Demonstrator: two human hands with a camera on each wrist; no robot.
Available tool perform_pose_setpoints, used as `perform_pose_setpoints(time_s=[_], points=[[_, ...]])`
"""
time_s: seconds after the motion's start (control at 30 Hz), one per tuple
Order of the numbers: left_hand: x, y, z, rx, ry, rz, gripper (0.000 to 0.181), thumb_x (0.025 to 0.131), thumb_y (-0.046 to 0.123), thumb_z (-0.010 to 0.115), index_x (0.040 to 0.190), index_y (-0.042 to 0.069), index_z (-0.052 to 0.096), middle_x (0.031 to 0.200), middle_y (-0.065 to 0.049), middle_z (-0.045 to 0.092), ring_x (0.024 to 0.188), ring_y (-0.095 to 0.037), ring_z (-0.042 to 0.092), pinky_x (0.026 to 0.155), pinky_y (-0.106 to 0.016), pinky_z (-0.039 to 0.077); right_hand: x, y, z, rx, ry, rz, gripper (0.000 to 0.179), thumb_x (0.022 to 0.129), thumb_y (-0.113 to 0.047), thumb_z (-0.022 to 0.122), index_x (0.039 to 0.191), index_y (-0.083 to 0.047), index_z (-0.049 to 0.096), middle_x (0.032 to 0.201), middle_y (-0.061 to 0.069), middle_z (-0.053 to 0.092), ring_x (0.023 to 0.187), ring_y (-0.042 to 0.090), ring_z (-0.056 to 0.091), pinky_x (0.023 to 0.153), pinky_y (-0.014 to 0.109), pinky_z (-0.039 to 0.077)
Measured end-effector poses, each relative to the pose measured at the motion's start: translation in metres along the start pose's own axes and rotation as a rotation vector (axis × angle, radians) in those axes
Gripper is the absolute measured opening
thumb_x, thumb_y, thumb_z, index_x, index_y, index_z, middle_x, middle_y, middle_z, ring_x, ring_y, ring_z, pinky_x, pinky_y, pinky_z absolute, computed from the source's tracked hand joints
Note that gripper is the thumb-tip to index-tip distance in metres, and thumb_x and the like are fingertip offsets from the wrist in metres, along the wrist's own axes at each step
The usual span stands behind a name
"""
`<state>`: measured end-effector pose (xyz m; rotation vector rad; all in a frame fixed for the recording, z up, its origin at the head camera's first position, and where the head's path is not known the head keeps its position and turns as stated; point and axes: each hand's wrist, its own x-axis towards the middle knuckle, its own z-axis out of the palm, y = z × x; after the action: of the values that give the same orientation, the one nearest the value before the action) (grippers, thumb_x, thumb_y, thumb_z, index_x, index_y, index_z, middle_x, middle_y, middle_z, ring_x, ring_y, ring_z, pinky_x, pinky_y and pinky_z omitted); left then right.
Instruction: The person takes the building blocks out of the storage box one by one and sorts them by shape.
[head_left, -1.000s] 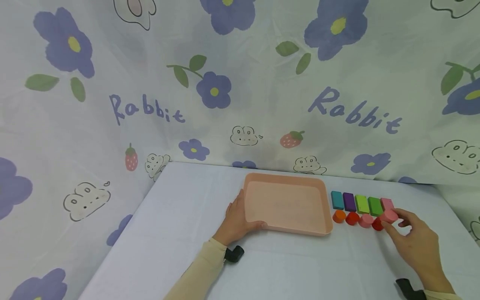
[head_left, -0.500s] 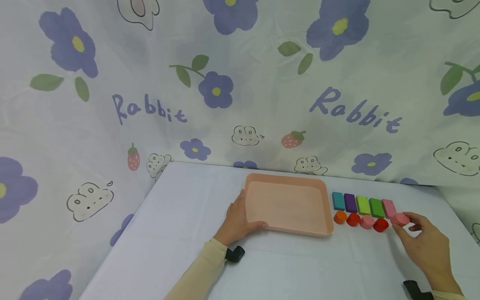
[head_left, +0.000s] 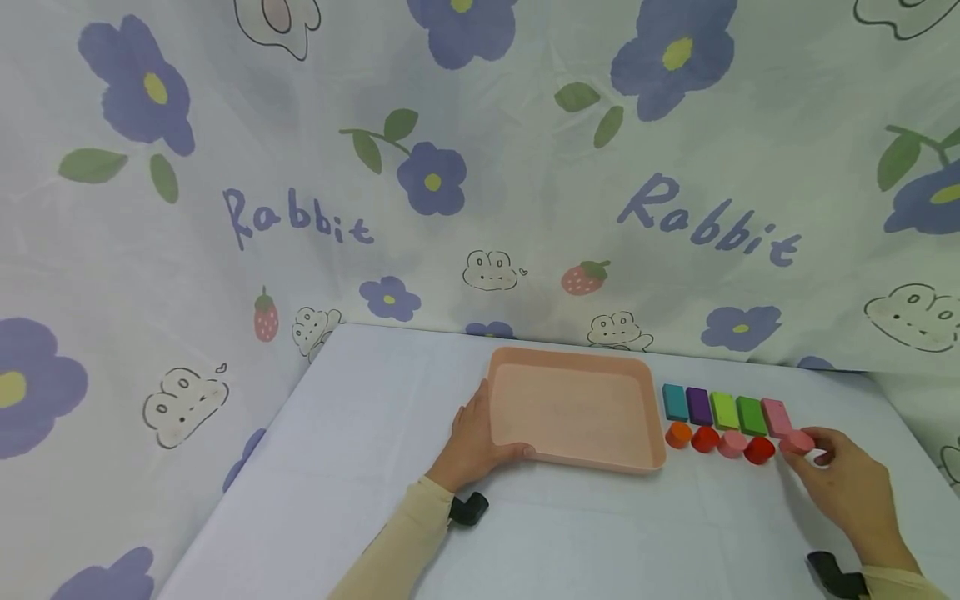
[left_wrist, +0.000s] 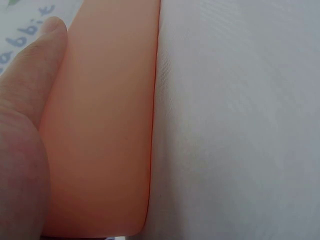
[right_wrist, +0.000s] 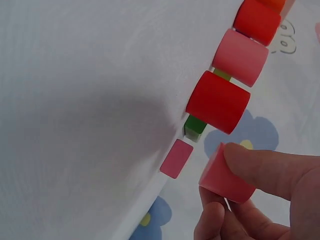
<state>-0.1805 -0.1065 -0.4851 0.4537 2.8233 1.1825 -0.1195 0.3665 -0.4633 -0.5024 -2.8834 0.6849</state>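
At the front left corner of a peach tray (head_left: 573, 408), my left hand (head_left: 474, 446) grips it, fingers along the left side and thumb over the front rim. The left wrist view shows the thumb (left_wrist: 47, 65) against the tray's wall (left_wrist: 105, 120). My right hand (head_left: 851, 487) pinches a pink cylinder block (right_wrist: 227, 175) between thumb and fingers, at the right end of a row of cylinders. To its left stands a red cylinder (right_wrist: 218, 102), then a pink one (right_wrist: 241, 57). Behind the held block lies a pink rectangular block (head_left: 776, 417).
Farther left in the front row are a red cylinder (head_left: 705, 439) and an orange one (head_left: 678, 434). Behind them lie teal (head_left: 675, 402), purple (head_left: 699, 406), yellow-green (head_left: 724, 410) and green (head_left: 752, 415) rectangular blocks. A patterned curtain (head_left: 525, 167) backs the white table (head_left: 600, 542).
My right hand has moved the pink cylinder rightward from over the red cylinder to the row's right end, then slightly back left. My left hand stays at the tray.
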Motion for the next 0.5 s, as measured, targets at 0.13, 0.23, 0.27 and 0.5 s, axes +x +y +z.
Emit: perform_pose_setpoints(time_s=[0.13, 0.23, 0.27, 0.5], points=[[0.0006, -0.0005, -0.0004, -0.010, 0.008, 0.010, 0.126, 0.076, 0.057, 0.082, 0.159, -0.003, 0.010, 0.164, -0.022, 0.015, 0.151, -0.035, 0.020, 0.117, -0.064, 0.011, 0.0029, 0.0002, 0.0003, -0.017, -0.050, 0.031, 0.061, 0.089, -0.022, 0.075, 0.127, 0.016, 0.046, 0.108, 0.038, 0.055, 0.086, 0.043, 0.053, 0.050, 0.030, 0.047], [0.0009, -0.0009, -0.0002, -0.015, 0.010, 0.018, 0.125, 0.076, 0.056, 0.083, 0.159, -0.003, 0.010, 0.164, -0.022, 0.016, 0.151, -0.035, 0.020, 0.117, -0.064, 0.012, 0.0039, -0.0004, -0.0003, -0.024, -0.081, 0.057, 0.060, 0.090, -0.022, 0.075, 0.127, 0.016, 0.046, 0.108, 0.038, 0.054, 0.087, 0.042, 0.053, 0.052, 0.031, 0.047], [0.0010, -0.0012, -0.0002, -0.016, 0.011, 0.021, 0.125, 0.076, 0.056, 0.083, 0.159, -0.003, 0.010, 0.164, -0.022, 0.016, 0.150, -0.036, 0.021, 0.116, -0.065, 0.012, 0.0042, -0.0005, -0.0006, -0.024, -0.091, 0.067, 0.060, 0.090, -0.022, 0.075, 0.127, 0.016, 0.046, 0.109, 0.038, 0.054, 0.087, 0.042, 0.053, 0.053, 0.032, 0.048], [0.0015, -0.0020, 0.0002, -0.012, 0.006, 0.010, 0.126, 0.076, 0.056, 0.083, 0.159, -0.003, 0.009, 0.165, -0.021, 0.016, 0.151, -0.034, 0.021, 0.117, -0.063, 0.012, 0.0072, -0.0007, -0.0021, -0.036, -0.146, 0.101, 0.059, 0.089, -0.021, 0.075, 0.126, 0.016, 0.047, 0.109, 0.037, 0.054, 0.088, 0.041, 0.053, 0.057, 0.035, 0.050]])
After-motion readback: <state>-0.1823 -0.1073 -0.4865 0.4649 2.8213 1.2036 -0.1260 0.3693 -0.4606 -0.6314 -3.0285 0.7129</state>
